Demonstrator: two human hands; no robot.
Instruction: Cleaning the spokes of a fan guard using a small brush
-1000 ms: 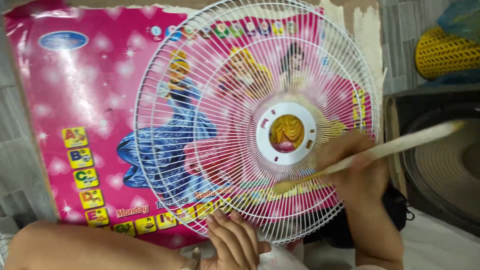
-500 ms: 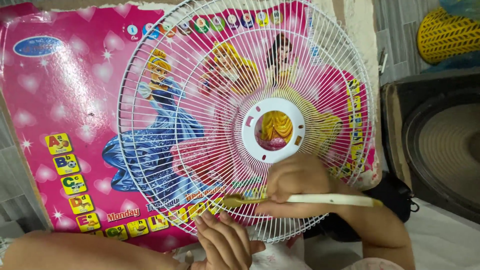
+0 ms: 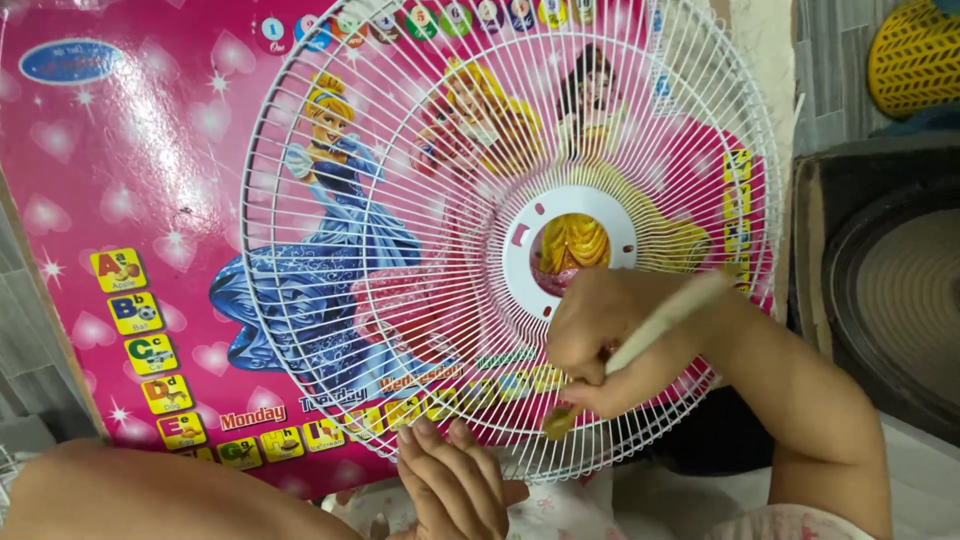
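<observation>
I count 1 white wire fan guard (image 3: 420, 200), lying flat on 1 pink picture mat (image 3: 130, 200). My right hand (image 3: 600, 345) has its fingers curled tight round 1 pale brush (image 3: 655, 325), tip on the guard's lower wires nr the rim. My left hand (image 3: 450, 480) rests at the guard's bottom edge, fingers together, holding nothing. 1 yellow basket (image 3: 915, 55) top right; contents can't tell.

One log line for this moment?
right hand: grips brush on white fan guard | left hand: steadies guard's lower rim
</observation>
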